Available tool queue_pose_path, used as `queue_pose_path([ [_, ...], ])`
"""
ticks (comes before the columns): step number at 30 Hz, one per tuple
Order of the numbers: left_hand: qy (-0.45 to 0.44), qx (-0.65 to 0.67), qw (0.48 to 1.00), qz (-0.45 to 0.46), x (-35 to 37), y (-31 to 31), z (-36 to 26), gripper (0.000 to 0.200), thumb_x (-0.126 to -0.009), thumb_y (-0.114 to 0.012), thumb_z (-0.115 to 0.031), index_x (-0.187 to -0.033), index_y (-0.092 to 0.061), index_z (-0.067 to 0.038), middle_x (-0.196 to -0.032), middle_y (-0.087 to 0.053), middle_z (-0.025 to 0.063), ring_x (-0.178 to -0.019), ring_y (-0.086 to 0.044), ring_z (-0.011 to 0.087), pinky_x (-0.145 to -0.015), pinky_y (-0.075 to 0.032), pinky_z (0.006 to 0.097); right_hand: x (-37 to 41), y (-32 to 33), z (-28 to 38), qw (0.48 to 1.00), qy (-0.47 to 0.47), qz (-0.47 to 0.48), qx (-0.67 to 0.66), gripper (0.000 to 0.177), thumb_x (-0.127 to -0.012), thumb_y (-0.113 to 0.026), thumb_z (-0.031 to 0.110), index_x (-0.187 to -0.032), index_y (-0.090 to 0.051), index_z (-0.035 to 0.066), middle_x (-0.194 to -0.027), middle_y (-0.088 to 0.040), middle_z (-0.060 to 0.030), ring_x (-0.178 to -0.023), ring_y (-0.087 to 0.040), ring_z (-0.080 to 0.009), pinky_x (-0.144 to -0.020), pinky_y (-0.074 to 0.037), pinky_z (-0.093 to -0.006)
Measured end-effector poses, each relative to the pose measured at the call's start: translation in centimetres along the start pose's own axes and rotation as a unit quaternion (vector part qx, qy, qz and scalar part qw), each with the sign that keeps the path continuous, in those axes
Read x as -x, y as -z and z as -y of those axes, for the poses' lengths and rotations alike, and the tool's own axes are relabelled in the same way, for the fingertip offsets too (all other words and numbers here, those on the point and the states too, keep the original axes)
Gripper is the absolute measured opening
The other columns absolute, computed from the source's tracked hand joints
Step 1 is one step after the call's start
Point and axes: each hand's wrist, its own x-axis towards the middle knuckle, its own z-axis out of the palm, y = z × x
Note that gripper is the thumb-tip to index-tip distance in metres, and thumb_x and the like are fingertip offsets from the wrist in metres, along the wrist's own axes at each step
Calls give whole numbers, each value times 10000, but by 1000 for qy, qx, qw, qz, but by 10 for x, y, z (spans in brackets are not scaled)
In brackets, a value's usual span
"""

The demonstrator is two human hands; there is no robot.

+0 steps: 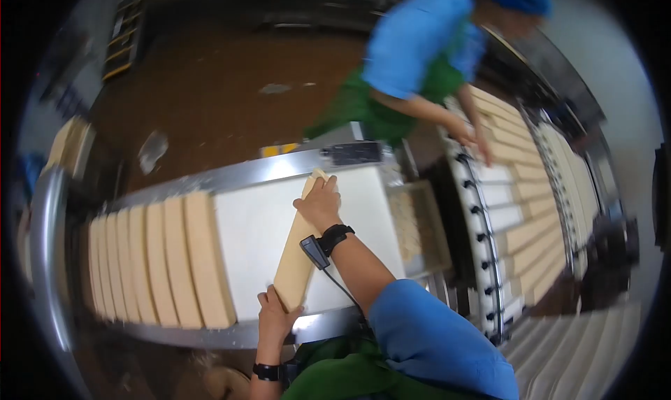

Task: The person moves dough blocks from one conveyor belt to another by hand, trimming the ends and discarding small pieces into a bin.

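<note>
A long pale slab (296, 260) lies slantwise across a white belt (251, 218), with a hand at each of its ends. My right hand (319, 203) grips the far end, its fingers curled over the edge. The near end is held by my left hand (277, 315), thumb and fingers on either side. To the left, several similar slabs (203, 260) stand side by side in a row across the belt. A dark device is strapped to my right wrist.
A co-worker (412, 57) in blue and green reaches over a second conveyor (482, 239) with more slabs (535, 239) at the right. A tray (423, 225) with crumbs sits beside the belt's right end. Metal rails (258, 173) edge the belt.
</note>
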Motion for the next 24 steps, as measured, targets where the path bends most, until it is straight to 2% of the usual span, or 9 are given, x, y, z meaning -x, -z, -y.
queue_pose_path([
  [1, -19, -5, 999, 28, 0, -7, -16, 942, -672, -816, -343, -1336, -280, 57, -1152, -441, 271, -949, -585, 457, -796, -530, 478, -12, -7, -36, 995, 27, -82, 52, 870, -723, -686, 401, -1355, -299, -55, -1507, -81, -327, -1193, -487, -450, -924, -460, -483],
  [4, -75, -43, 995, 58, -1, -37, -58, 920, -682, -799, -364, -1326, -281, 42, -1137, -427, 272, -873, -593, 469, -742, -534, 498, 1, 34, -100, 995, -29, -88, -33, 868, -717, -702, 385, -1347, -296, -53, -1507, -57, -344, -1119, -541, -481, -917, -462, -501],
  [6, -74, -19, 997, -2, -6, -63, -81, 838, -711, -776, -283, -1321, -296, 33, -1154, -402, 279, -918, -560, 486, -793, -509, 504, 7, 52, -144, 986, -57, -120, -99, 864, -708, -719, 361, -1335, -293, -54, -1503, -40, -350, -1074, -560, -504, -919, -463, -509],
  [8, -125, -17, 991, -38, -10, -83, -105, 794, -722, -760, -220, -1329, -308, 21, -1168, -389, 286, -951, -535, 486, -833, -489, 495, 13, 74, -186, 955, -118, -116, -246, 832, -692, -745, 313, -1311, -312, -33, -1500, -65, -330, -1313, -348, -458, -984, -423, -498],
  [9, -162, -6, 984, -77, -13, -91, -118, 756, -734, -743, -158, -1337, -319, 9, -1181, -377, 293, -984, -510, 486, -872, -469, 487, 10, 59, -225, 935, -117, -246, -225, 791, -710, -730, 295, -1287, -299, -33, -1428, -203, -342, -1216, -429, -496, -983, -422, -495],
  [15, -317, 27, 940, -126, -18, -145, -241, 793, -716, -721, 7, -1403, -331, -61, -1347, -239, 304, -1118, -449, 477, -991, -403, 444, 43, 167, -376, 863, -156, -382, -290, 760, -751, -699, 319, -1294, -308, -41, -1233, -385, -311, -1093, -493, -499, -929, -441, -511],
  [18, -365, 82, 920, -118, -17, -176, -307, 803, -705, -714, 37, -1406, -331, -52, -1416, -145, 290, -1190, -414, 474, -1025, -384, 444, 38, 214, -452, 842, -210, -404, -291, 752, -775, -668, 390, -1304, -331, -26, -1228, -442, -312, -1071, -510, -493, -919, -454, -502],
  [22, -455, 127, 878, -75, -24, -210, -380, 751, -761, -697, -10, -1408, -315, -25, -1440, -285, 243, -1283, -390, 412, -1064, -362, 425, 26, 264, -540, 855, -290, -342, -261, 717, -805, -607, 459, -1311, -404, -8, -1250, -502, -281, -1129, -491, -475, -950, -422, -521],
  [24, -458, 145, 875, -53, -29, -227, -411, 650, -803, -690, -42, -1378, -387, -30, -1406, -400, 221, -1296, -414, 377, -1055, -379, 398, 17, 279, -583, 910, -333, -233, -79, 655, -848, -503, 508, -1264, -523, 2, -1189, -604, -217, -1171, -480, -440, -1004, -348, -529],
])
